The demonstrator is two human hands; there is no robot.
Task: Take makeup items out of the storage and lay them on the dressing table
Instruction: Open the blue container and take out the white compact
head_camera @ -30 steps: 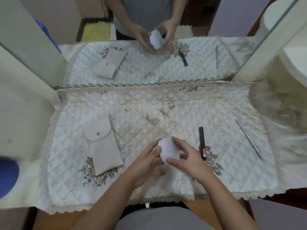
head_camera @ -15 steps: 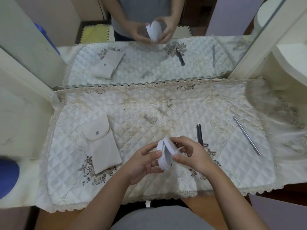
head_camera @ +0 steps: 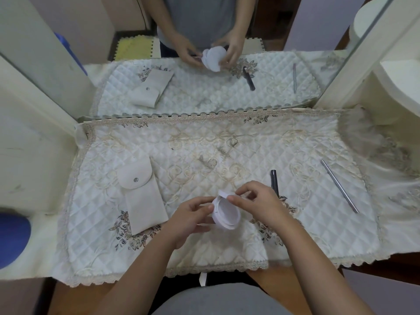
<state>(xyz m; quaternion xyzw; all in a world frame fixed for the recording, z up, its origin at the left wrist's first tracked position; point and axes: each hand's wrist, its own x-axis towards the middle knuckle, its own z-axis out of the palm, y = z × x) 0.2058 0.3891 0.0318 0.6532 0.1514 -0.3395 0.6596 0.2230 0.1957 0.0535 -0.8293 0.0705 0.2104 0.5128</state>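
A round white compact (head_camera: 226,212) is held between both hands above the front middle of the quilted cloth (head_camera: 204,160) on the dressing table. My left hand (head_camera: 191,218) grips its left side. My right hand (head_camera: 256,204) pinches its upper rim, where a small flap stands up. A beige snap pouch (head_camera: 141,196) lies closed at the left. A black makeup pen (head_camera: 274,180) lies just behind my right hand. A thin silver stick (head_camera: 338,185) lies at the right.
A mirror (head_camera: 204,83) stands along the back edge and repeats the scene. Cream cabinet walls rise on the left (head_camera: 34,144) and right (head_camera: 397,92). A blue object (head_camera: 11,237) sits at the far left. The cloth's lace edge hangs over the front.
The compact has been turned from edge-on to face up toward me, and its lid has been parted. Both hands stay on it at the same spot.
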